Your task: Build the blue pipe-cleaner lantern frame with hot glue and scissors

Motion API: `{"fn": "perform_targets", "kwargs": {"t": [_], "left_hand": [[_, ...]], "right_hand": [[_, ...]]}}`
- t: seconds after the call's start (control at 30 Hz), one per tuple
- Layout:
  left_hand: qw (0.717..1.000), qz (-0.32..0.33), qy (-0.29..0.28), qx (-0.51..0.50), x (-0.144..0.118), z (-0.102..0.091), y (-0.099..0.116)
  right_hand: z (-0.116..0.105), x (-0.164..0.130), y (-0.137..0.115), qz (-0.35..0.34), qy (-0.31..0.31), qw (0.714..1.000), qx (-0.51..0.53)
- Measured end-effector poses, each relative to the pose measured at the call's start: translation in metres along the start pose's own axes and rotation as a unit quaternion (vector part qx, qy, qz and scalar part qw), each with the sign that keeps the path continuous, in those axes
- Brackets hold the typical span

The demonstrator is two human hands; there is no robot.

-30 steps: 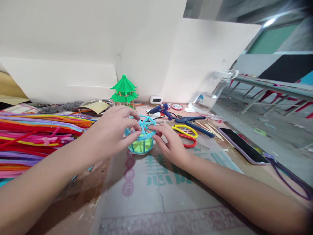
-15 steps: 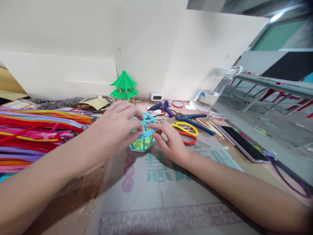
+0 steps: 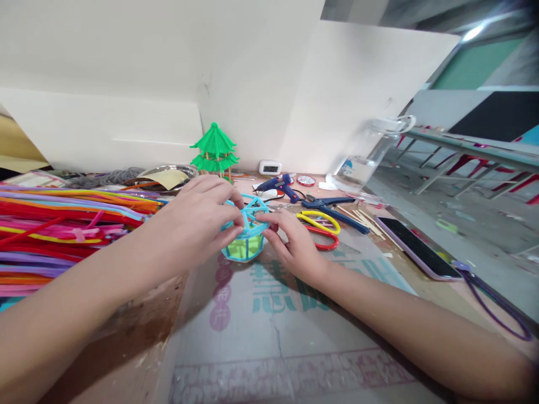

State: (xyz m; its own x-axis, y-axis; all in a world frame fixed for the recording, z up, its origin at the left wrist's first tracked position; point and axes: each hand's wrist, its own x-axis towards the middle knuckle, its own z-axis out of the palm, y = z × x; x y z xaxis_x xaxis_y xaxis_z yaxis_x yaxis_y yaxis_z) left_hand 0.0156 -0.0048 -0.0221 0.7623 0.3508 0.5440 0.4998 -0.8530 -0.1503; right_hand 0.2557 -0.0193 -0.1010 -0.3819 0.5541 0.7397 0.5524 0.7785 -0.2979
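Observation:
A small round frame of light-blue pipe cleaners (image 3: pixel 245 248) with a yellow-green base stands on the plastic-covered table (image 3: pixel 236 348). Blue strips cross over its top in triangles. My left hand (image 3: pixel 206 216) grips its upper rim from the left, thumb and fingers bent around the edge. From the right, my right hand (image 3: pixel 297 241) pinches the same rim between thumb and forefinger. My fingers hide parts of both sides of the frame. Behind it stands a green pagoda-like model (image 3: pixel 214 147) with two tiered roofs on thin wooden posts.
Bundled coloured pipe cleaners (image 3: pixel 63 235) lie at left. Behind and right are a blue glue gun (image 3: pixel 275 184), pliers (image 3: pixel 332 203), yellow-and-red-handled scissors (image 3: pixel 322 221), wooden sticks (image 3: pixel 370 221), a phone (image 3: pixel 416 247), a clear bottle (image 3: pixel 364 154) and a small digital clock (image 3: pixel 270 166).
My left fingers have shifted slightly left and back on the rim, so more of the blue top strips show. My right hand has stayed almost still.

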Motion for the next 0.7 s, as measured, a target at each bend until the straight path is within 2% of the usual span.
{"fn": "perform_targets", "kwargs": {"t": [0.2,0.4,0.7], "left_hand": [[1.0,-0.01,-0.017,-0.024,-0.002,-0.008,-0.008],[0.998,-0.037,-0.006,-0.048,-0.003,-0.022,-0.023],[0.998,-0.004,-0.034,-0.051,0.0,-0.021,-0.013]], "right_hand": [[0.0,0.0,0.0,-0.002,0.008,1.0,0.003],[0.0,-0.003,0.0,0.011,0.004,1.0,0.022],[0.002,-0.005,0.004,0.008,0.01,1.0,0.006]]}}
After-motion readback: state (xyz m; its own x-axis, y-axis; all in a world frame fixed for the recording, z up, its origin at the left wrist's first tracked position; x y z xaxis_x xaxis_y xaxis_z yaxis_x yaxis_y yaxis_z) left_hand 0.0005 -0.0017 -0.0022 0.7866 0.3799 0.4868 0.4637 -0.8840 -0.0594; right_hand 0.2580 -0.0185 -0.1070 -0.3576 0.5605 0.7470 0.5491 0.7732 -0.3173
